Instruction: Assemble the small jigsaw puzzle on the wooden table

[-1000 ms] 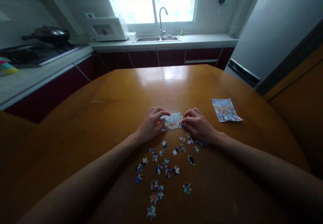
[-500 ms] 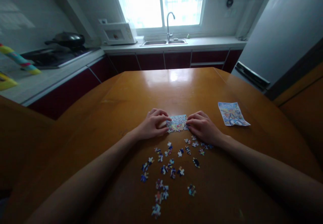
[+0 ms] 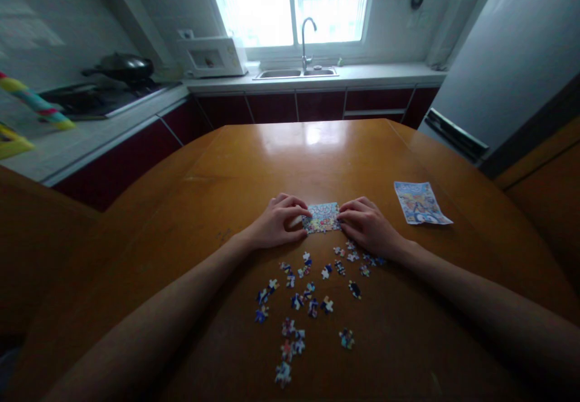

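Note:
A partly joined jigsaw puzzle (image 3: pixel 322 217) lies flat on the wooden table, its lower edge uneven with knobs. My left hand (image 3: pixel 281 223) has its thumb and fingers closed at the puzzle's left edge. On the opposite side, my right hand (image 3: pixel 366 223) pinches the right edge, its fingertips bent against the border. Several loose jigsaw pieces (image 3: pixel 312 307) are scattered on the table between my forearms, some close below my right hand. One dark piece (image 3: pixel 354 289) and one multicoloured piece (image 3: pixel 347 338) lie apart from the others.
A creased picture sheet (image 3: pixel 422 203) lies on the table (image 3: pixel 254 166) to the right of my right hand. Beyond the table's far edge stand a counter with a sink (image 3: pixel 296 73), a microwave (image 3: pixel 215 57) and a pan (image 3: pixel 122 66) on the stove. A fridge (image 3: pixel 498 57) stands at right.
The view has shifted slightly, so everything appears a little higher and further right. Both hands stay at the puzzle's edges, and the loose pieces keep their places.

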A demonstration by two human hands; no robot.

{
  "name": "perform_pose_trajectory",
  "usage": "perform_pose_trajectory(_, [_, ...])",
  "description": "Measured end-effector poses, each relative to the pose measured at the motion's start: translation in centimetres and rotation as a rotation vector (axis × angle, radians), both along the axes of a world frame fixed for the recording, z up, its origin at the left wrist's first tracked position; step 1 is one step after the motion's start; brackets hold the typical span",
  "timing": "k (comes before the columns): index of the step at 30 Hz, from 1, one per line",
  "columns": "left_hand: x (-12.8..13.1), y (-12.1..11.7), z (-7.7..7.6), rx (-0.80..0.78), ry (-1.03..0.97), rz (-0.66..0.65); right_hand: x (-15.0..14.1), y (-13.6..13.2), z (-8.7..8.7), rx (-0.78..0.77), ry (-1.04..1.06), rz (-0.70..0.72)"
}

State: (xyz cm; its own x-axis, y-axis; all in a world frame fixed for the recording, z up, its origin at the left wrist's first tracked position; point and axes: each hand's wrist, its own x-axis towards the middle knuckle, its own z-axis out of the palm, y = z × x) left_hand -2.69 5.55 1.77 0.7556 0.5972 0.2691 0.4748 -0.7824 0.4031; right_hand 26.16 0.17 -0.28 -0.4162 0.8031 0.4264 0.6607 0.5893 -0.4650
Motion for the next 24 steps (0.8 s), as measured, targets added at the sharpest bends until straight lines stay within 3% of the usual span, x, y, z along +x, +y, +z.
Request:
perform_pose_trajectory(16, [0.32, 0.1, -0.39, 0.024, -0.004, 0.024, 0.1, 0.45, -0.28, 0.003, -0.005, -0.034])
perform_pose_trajectory(24, [0.16, 0.38, -0.49, 0.013, -0.081, 0.04, 0.33, 0.56, -0.32, 0.079, 0.136, -0.095])
